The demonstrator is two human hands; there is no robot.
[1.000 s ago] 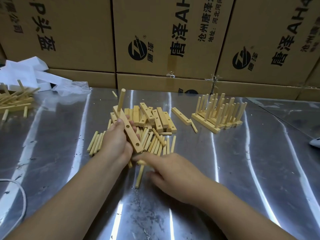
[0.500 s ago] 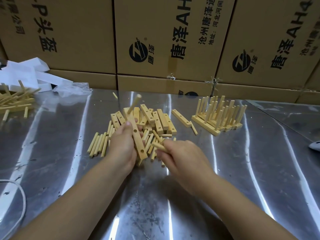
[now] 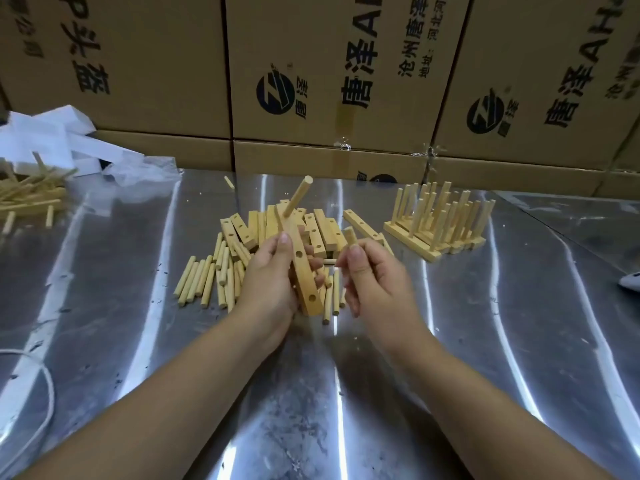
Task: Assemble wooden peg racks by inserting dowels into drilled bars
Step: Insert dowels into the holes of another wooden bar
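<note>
left hand (image 3: pixel 268 282) grips drilled bar (image 3: pixel 302 268); right hand (image 3: pixel 375 282) beside it pinches dowel (image 3: pixel 349 235).

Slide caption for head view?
Left hand holds drilled bar with one dowel seated; right hand pinches a second dowel beside it.

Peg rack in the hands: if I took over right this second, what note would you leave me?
Left hand grips the drilled bar.
Right hand pinches a loose dowel, not yet in any hole.
Done: one fitted dowel stands in the bar's far hole. Finished racks are grouped at the right.
Left: two holes in the bar show empty; the held dowel probably goes into the middle one next.
Supplies: spare dowels lie left of the hands and spare bars behind them, all on the metal table.
</note>
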